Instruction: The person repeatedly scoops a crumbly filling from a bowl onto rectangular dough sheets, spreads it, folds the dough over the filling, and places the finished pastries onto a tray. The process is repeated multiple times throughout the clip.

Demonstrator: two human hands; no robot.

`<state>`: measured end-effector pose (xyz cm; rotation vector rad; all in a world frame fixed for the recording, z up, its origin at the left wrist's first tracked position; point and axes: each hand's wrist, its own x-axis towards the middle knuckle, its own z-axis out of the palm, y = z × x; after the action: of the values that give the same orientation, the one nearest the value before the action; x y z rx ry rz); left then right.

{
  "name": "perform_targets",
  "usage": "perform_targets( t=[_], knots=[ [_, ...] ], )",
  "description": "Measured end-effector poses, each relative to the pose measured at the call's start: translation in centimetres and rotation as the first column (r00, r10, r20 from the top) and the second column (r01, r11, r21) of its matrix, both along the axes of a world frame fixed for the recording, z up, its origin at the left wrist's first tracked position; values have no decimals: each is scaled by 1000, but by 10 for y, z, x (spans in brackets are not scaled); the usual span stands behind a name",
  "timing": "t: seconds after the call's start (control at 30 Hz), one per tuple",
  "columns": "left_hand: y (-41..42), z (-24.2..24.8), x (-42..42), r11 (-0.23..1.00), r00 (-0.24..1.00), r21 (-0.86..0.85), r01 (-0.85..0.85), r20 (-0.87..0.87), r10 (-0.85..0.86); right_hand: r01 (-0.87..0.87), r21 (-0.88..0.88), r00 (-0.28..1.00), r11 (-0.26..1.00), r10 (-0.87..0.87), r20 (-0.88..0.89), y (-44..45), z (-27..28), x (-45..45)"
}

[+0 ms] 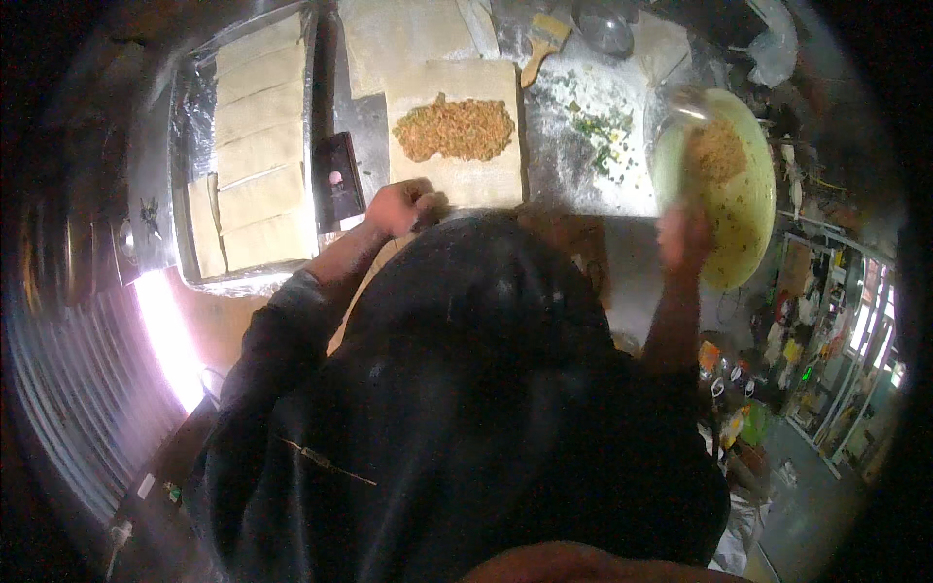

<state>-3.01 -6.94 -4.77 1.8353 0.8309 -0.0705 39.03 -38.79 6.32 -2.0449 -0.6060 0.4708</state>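
A stack of pale dough sheets (455, 178) lies in front of me, with a patch of chopped orange-brown filling (455, 130) spread across its top. My left hand (404, 206) rests at the near left corner of the stack, fingers curled; whether they pinch anything is hidden. Over at the right, my right hand (684, 235) is blurred and closed around the handle of a metal serving utensil (689, 111). The utensil's shiny end is over the far part of a yellow-green bowl (736, 251). More filling (718, 154) is heaped inside that bowl.
Left stands a plastic-lined metal tray (310, 138) of overlapping dough pieces (259, 138). A dark rectangular object (340, 181) lies beside it. Further dough sheets (408, 29), a wooden-handled brush (543, 47) and a clear bowl (605, 29) lie behind. Chopped greens (603, 135) dot the floured table (543, 157).
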Motion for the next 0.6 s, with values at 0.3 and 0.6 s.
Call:
perform_targets(
  t=[0.3, 0.6],
  knots=[
    [-16, 22, -31, 974, 989, 218, 60, -146, -28, -18, -651, 608, 759, 525, 596, -105, -7, 127],
    [-12, 4, 5, 859, 976, 478, 181, -192, -99, -125, -645, 892, 754, 369, 259, -102, -102, 222]
  ],
)
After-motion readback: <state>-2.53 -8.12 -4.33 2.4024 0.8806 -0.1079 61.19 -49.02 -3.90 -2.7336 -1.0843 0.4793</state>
